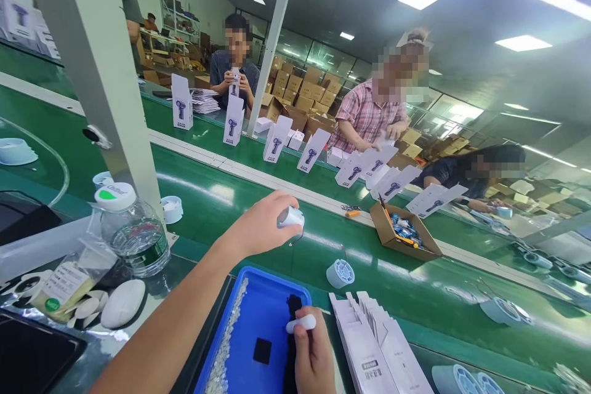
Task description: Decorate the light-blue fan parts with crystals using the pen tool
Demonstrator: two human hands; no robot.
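My left hand (270, 221) is closed around a pale blue round plastic housing (292, 218) with a thin wire hanging from it, held above the green conveyor belt. Below it, my right hand (314, 351) grips a small white rounded cylinder (302, 323), whose exact kind I cannot make out, over the right side of a blue tray (252, 320). Small clear pieces (226, 345) line the tray's left side. Dark pieces (292, 357) line its right side, and a black square (262, 351) lies on its floor. Another pale blue housing (340, 273) with a wire stands on the belt.
Flattened printed cartons (369, 345) lie right of the tray. A water bottle (133, 228) and a white mouse (124, 303) are at left. A cardboard box (404, 234) of blue parts sits on the belt's far edge. Several co-workers work behind standing printed boxes (277, 138).
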